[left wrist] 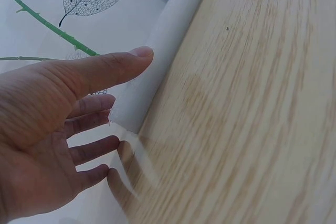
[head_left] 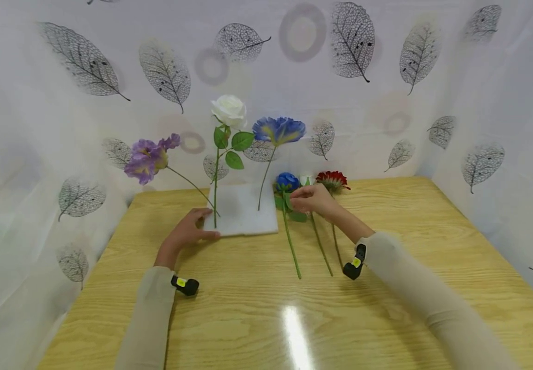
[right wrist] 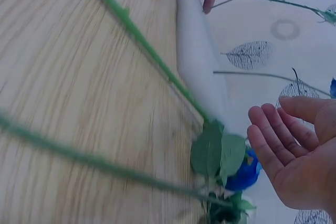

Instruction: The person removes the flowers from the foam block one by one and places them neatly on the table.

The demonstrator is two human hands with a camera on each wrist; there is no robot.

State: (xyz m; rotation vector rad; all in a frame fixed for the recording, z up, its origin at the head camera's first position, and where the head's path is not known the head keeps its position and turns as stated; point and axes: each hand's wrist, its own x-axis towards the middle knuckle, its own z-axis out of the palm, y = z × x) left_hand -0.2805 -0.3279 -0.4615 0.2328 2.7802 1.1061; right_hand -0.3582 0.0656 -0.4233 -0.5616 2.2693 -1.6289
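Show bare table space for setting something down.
Bare yellow wooden table lies nearest, between the beige fabric sleeves, and right of the ruffled red flower. It's crowded from that flower leftward to the flat white foam block.

I'm looking into a makeshift tabletop booth now: pale sheeting (head_left: 266,77) printed with skeleton leaves (head_left: 353,41) closes in the back and both sides of a wood-grain table (head_left: 229,318). Home or studio, I can't tell.
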